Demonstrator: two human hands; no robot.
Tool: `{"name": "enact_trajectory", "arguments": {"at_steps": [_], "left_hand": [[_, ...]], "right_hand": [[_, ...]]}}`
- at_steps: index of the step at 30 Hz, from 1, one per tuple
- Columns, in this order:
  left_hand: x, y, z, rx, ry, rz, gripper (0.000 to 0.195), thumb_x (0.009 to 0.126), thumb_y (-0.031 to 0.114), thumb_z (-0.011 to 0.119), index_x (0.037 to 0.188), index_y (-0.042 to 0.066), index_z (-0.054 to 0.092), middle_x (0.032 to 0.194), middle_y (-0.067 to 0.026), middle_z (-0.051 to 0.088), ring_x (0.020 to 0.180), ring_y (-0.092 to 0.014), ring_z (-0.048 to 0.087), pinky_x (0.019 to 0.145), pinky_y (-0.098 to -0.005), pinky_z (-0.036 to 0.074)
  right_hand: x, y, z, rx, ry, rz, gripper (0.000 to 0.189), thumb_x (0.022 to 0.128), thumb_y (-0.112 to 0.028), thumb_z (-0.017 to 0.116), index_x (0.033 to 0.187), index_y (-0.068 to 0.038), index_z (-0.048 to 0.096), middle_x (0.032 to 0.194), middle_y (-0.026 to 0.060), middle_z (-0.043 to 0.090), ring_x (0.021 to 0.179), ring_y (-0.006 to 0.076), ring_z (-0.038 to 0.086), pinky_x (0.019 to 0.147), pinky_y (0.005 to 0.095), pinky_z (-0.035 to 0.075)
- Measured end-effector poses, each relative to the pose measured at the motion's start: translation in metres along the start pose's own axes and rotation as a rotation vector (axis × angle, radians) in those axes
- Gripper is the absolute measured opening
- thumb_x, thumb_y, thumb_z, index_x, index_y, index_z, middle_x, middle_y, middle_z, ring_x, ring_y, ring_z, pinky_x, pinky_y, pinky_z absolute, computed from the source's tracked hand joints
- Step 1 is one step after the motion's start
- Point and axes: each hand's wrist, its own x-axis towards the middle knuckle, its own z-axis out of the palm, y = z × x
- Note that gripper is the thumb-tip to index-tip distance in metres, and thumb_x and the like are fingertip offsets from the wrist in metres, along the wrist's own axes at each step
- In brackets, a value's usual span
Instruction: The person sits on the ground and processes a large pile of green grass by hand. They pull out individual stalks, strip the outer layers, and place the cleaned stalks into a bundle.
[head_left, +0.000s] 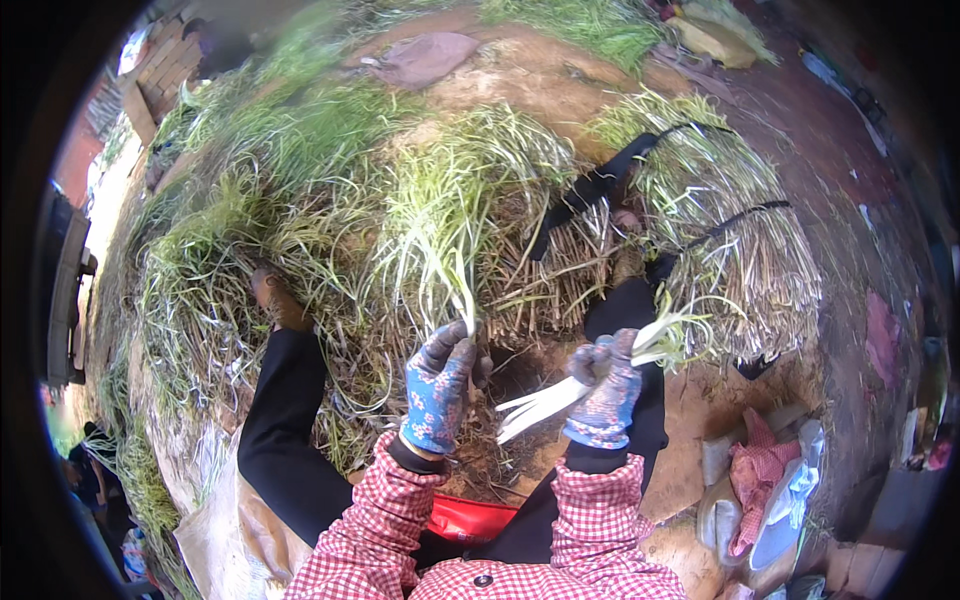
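My left hand (442, 382), in a blue flowered work glove with a dirty grey palm, pinches the pale stem of a green leafy stalk (459, 289) whose leaves point away from me. In my right hand (606, 379), gloved alike, lies a small bunch of white stems (544, 409); their white ends stick out to the left and their yellow-green tops (679, 337) to the right. Beyond my hands stands a heap of long leafy stalks (480, 180). A bundle of stalks (742, 232) with dark straps across it lies at the right.
A red object (471, 517) lies between my black-trousered legs, on the dirt floor. A checked cloth and slippers (776, 525) lie at the lower right. A pinkish cloth (427, 58) lies beyond the heap. Pale sacking (240, 525) is at the lower left, and a person (221, 45) is at the upper left.
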Motion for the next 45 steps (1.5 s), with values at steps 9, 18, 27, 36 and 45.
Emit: {"name": "enact_trajectory", "arguments": {"at_steps": [9, 18, 27, 36, 45], "left_hand": [[0.005, -0.022, 0.025, 0.128, -0.048, -0.047, 0.019, 0.085, -0.003, 0.063, 0.104, 0.003, 0.061, 0.079, -0.0042, 0.064, 0.066, -0.015, 0.062, 0.058, -0.0247, 0.049], [0.014, -0.024, 0.028, 0.250, 0.018, -0.024, 0.016, 0.089, 0.004, 0.064, 0.104, 0.000, 0.066, 0.085, -0.0053, 0.068, 0.073, -0.012, 0.063, 0.069, -0.0245, 0.051], [0.015, -0.041, 0.034, 0.350, 0.018, 0.145, 0.005, 0.091, 0.007, 0.062, 0.096, 0.004, 0.060, 0.079, 0.0013, 0.061, 0.068, -0.005, 0.054, 0.061, -0.0205, 0.044], [0.023, -0.044, 0.039, 0.392, 0.091, 0.185, 0.005, 0.092, 0.004, 0.058, 0.096, 0.001, 0.057, 0.086, -0.0018, 0.059, 0.079, -0.008, 0.051, 0.074, -0.0241, 0.045], [0.021, -0.036, 0.044, 0.402, 0.056, 0.143, 0.015, 0.087, 0.000, 0.064, 0.102, 0.002, 0.060, 0.089, -0.0036, 0.064, 0.079, -0.010, 0.059, 0.071, -0.0243, 0.049]], "right_hand": [[0.008, 0.002, -0.007, -0.105, -0.088, -0.034, 0.014, 0.088, -0.011, 0.067, 0.087, -0.009, 0.054, 0.077, 0.0108, 0.065, 0.058, 0.0183, 0.064, 0.038, 0.0216, 0.038], [-0.001, 0.008, 0.005, -0.438, -0.082, 0.163, 0.026, 0.081, -0.002, 0.072, 0.098, -0.005, 0.053, 0.087, 0.0145, 0.068, 0.068, 0.0212, 0.069, 0.041, 0.0208, 0.042], [-0.002, 0.006, 0.009, -0.619, -0.022, 0.211, 0.028, 0.079, -0.003, 0.074, 0.097, -0.006, 0.052, 0.085, 0.0099, 0.069, 0.054, 0.0117, 0.060, 0.041, 0.0207, 0.042], [0.004, 0.020, -0.003, -0.767, -0.207, 0.117, 0.025, 0.078, 0.003, 0.072, 0.096, -0.001, 0.057, 0.087, 0.0101, 0.068, 0.071, 0.0133, 0.064, 0.059, 0.0245, 0.052], [-0.001, 0.017, -0.003, -0.735, -0.190, 0.080, 0.031, 0.072, -0.005, 0.081, 0.089, -0.002, 0.056, 0.076, 0.0017, 0.060, 0.065, 0.0091, 0.055, 0.056, 0.0244, 0.046]]}}
